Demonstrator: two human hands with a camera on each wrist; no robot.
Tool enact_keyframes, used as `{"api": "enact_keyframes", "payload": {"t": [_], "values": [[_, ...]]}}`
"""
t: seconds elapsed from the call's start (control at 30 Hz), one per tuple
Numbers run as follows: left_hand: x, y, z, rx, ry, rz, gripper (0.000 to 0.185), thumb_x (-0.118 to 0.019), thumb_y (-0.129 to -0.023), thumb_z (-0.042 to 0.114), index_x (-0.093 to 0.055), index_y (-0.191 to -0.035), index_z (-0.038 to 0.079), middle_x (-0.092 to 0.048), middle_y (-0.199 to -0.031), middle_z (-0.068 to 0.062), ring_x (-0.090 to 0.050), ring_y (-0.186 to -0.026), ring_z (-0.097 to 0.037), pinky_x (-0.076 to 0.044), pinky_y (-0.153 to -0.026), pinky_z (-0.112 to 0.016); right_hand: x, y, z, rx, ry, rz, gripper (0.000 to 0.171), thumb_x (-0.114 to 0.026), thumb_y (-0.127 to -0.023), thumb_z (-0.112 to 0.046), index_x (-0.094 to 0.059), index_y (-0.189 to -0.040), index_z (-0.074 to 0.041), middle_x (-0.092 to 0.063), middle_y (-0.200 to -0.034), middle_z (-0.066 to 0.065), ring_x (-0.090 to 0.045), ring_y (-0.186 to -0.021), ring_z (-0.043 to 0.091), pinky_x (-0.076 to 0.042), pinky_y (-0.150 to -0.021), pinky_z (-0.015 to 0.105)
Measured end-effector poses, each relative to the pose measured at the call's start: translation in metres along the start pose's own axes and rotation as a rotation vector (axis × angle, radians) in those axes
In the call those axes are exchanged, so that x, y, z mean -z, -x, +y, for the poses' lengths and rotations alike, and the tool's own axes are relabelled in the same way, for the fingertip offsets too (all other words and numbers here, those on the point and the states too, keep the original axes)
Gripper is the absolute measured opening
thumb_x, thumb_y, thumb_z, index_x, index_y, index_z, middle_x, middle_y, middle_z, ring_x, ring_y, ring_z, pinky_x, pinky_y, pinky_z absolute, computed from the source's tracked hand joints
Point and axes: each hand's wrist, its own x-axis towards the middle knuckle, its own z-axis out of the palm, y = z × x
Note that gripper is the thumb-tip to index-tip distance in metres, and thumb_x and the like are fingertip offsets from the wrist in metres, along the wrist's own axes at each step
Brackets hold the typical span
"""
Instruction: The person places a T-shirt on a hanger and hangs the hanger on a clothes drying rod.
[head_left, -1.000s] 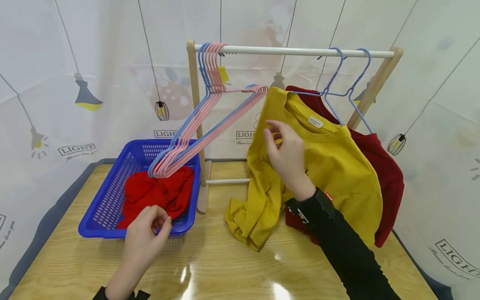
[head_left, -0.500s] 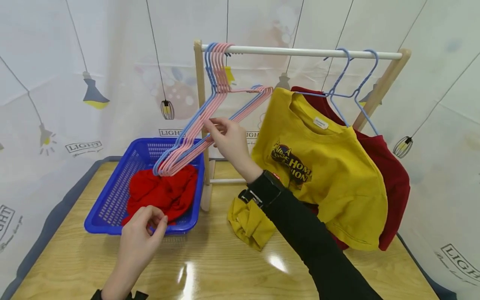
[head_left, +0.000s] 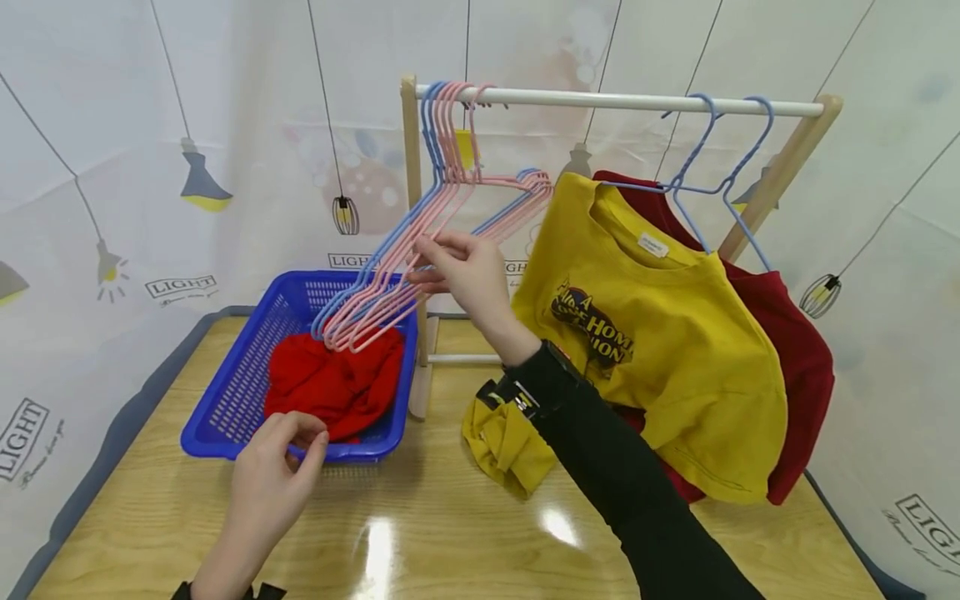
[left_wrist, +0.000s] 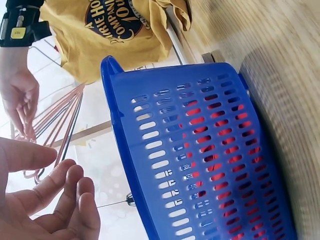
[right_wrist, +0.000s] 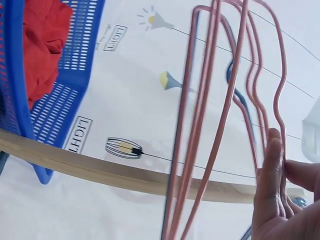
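Note:
My right hand (head_left: 476,279) pinches the wire of the front pink hanger (right_wrist: 285,65) between thumb and fingers. Its hook is still over the white bar (head_left: 585,98), a little apart from the bunch of pink and blue hangers (head_left: 401,250) behind it. Low at the left, my left hand (head_left: 273,467) holds nothing, its fingers loosely bent before the front rim of the blue basket (left_wrist: 120,130). Inside that basket lies a crumpled red garment (head_left: 337,387).
A yellow printed top (head_left: 697,333) and a dark red garment (head_left: 813,383) hang on blue hangers (head_left: 738,158) at the rack's right. One yellow sleeve (head_left: 510,450) trails onto the wooden table (head_left: 450,533). The rack's left wooden post (head_left: 412,158) stands beside the basket.
My right hand has moved left from the yellow top to the hangers and grips the front pink one, which has separated slightly from the bunch. The left hand stays near the basket.

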Motion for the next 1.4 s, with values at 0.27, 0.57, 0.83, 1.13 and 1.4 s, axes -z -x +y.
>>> {"api": "enact_keyframes", "payload": {"t": [0.27, 0.57, 0.83, 1.13, 1.4], "values": [[0.003, 0.001, -0.003, -0.019, -0.033, -0.008, 0.015, -0.080, -0.084, 0.000, -0.074, -0.092, 0.011, -0.069, -0.086, -0.002, -0.058, -0.078, -0.010, -0.039, -0.062, -0.010, 0.023, 0.014, -0.029, -0.061, -0.235, -0.015, 0.023, -0.058, -0.107, -0.011, -0.072, -0.115, 0.006, -0.078, -0.081, -0.007, -0.077, -0.072, 0.005, -0.064, -0.071, 0.023], [0.004, -0.005, -0.004, -0.049, -0.054, -0.008, 0.014, -0.080, -0.084, 0.001, -0.074, -0.090, 0.012, -0.071, -0.087, -0.004, -0.065, -0.080, -0.023, -0.044, -0.064, -0.022, 0.049, 0.038, -0.049, -0.038, -0.422, -0.054, 0.033, -0.049, -0.110, -0.006, -0.076, -0.092, -0.013, -0.079, -0.082, -0.003, -0.078, -0.075, 0.008, -0.064, -0.073, 0.023], [0.004, -0.018, -0.003, -0.095, -0.063, -0.003, 0.011, -0.078, -0.084, -0.001, -0.074, -0.088, 0.008, -0.070, -0.084, -0.006, -0.063, -0.076, -0.024, -0.043, -0.061, -0.027, 0.068, 0.056, -0.051, -0.149, -0.386, -0.100, 0.025, -0.042, -0.111, -0.007, -0.066, -0.107, -0.010, -0.074, -0.084, -0.004, -0.075, -0.077, 0.007, -0.065, -0.075, 0.026], [0.010, -0.037, -0.005, -0.118, -0.107, -0.008, 0.007, -0.076, -0.085, -0.002, -0.073, -0.089, 0.003, -0.069, -0.083, -0.012, -0.065, -0.076, -0.028, -0.047, -0.065, -0.038, 0.091, 0.066, -0.049, -0.146, -0.315, -0.153, 0.022, -0.037, -0.114, -0.012, -0.059, -0.115, -0.013, -0.064, -0.089, -0.006, -0.064, -0.080, 0.004, -0.065, -0.081, 0.026], [0.009, -0.040, -0.008, -0.087, -0.119, -0.043, 0.005, -0.076, -0.087, 0.000, -0.072, -0.091, 0.003, -0.069, -0.085, -0.014, -0.065, -0.078, -0.030, -0.046, -0.065, -0.039, 0.103, 0.069, -0.058, -0.156, -0.300, -0.138, 0.024, -0.032, -0.114, -0.011, -0.055, -0.112, -0.012, -0.062, -0.088, -0.005, -0.063, -0.077, 0.005, -0.064, -0.076, 0.023]]}}
